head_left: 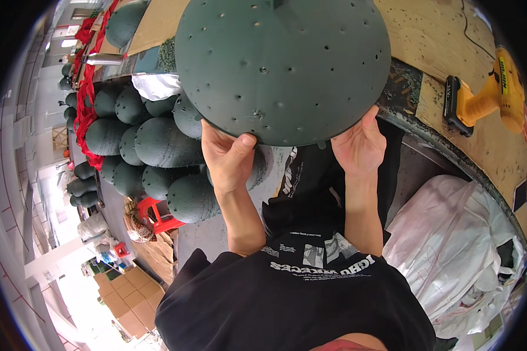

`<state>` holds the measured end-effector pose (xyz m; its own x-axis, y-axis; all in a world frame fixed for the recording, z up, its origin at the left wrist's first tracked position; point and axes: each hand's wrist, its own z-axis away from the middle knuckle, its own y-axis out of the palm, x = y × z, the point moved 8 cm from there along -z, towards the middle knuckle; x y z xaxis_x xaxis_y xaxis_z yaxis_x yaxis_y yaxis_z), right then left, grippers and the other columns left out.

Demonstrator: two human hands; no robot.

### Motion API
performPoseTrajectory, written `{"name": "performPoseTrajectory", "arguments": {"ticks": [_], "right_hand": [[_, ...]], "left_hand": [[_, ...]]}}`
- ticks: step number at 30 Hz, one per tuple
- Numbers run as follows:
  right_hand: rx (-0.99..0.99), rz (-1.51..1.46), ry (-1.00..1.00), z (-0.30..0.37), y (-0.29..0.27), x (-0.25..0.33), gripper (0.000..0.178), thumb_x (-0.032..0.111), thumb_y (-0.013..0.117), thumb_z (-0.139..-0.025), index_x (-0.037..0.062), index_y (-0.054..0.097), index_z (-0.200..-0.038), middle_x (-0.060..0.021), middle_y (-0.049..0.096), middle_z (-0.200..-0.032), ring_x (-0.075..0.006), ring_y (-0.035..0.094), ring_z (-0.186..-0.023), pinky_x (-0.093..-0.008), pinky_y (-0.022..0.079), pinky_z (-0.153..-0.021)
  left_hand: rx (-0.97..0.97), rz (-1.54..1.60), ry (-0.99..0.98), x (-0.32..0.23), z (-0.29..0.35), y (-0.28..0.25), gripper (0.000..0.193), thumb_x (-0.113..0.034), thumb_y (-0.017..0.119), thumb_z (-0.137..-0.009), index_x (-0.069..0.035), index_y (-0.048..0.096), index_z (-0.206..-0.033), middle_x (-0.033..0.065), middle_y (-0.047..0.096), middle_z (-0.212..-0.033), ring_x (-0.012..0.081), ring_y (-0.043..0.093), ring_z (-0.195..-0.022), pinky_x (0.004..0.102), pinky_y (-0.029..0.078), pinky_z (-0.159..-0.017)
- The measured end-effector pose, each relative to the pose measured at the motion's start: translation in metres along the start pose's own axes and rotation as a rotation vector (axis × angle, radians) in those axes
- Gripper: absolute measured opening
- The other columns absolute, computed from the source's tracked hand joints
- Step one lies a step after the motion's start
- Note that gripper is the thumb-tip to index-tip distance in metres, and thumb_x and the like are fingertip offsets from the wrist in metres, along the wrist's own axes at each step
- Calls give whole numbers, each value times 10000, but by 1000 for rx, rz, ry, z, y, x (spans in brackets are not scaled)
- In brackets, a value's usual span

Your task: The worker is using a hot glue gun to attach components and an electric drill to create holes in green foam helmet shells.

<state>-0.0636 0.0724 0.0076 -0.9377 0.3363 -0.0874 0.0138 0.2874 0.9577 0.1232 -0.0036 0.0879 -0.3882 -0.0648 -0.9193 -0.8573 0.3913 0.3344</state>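
Note:
A large dark green plastic dome (287, 76), dotted with small drilled holes, is held up in front of me over the table's near edge. My left hand (228, 155) grips its lower rim, thumb on the outer face and fingers tucked beneath. At the rim's right side my right hand (361, 143) holds on too, with its thumb along the edge and the other fingers partly behind the dome. Bits of green scrap cling around a few holes. The dome hides whatever lies behind it on the table.
Many similar green domes (164, 142) are stacked to my left beside a red ribbon strip (85, 111). A yellow cordless drill (489, 96) lies on the cardboard-covered table (433, 35) at right. Below stands a large white sack (451, 245). A red stool (158, 216) is at lower left.

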Motion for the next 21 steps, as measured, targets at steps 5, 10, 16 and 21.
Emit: {"name": "performPoseTrajectory", "arguments": {"ticks": [5, 10, 16, 21], "right_hand": [[42, 39, -6, 0, 8, 8, 393, 236, 411, -1077, 21, 496, -1395, -116, 536, -1443, -259, 517, -1339, -446, 425, -1124], [-18, 22, -9, 3, 2, 14, 390, 237, 416, -1075, 13, 504, -1382, -125, 538, -1440, -280, 518, -1335, -476, 414, -1126], [55, 123, 38, 1, 11, 9, 244, 198, 469, -1049, 37, 617, -1157, -136, 493, -1479, -308, 437, -1399, -536, 343, -1164], [65, 214, 57, -4, 24, 2, 359, 209, 444, -1065, 20, 514, -1362, -149, 563, -1399, -323, 549, -1291, -562, 407, -1092]], "left_hand": [[47, 34, 10, 5, -3, 3, 692, -164, 820, -831, 14, 399, -1350, 140, 631, -1199, 267, 644, -1098, 438, 522, -943], [44, 60, -7, 9, -2, 9, 680, -162, 813, -840, 1, 398, -1354, 129, 630, -1210, 258, 647, -1100, 430, 527, -950], [74, 135, 18, 14, -10, -4, 647, -182, 821, -835, 4, 433, -1319, 116, 627, -1211, 251, 651, -1098, 454, 527, -996], [86, 160, 42, 19, -29, -20, 603, -197, 820, -835, 8, 463, -1276, 121, 635, -1194, 258, 648, -1112, 454, 528, -998]]}}
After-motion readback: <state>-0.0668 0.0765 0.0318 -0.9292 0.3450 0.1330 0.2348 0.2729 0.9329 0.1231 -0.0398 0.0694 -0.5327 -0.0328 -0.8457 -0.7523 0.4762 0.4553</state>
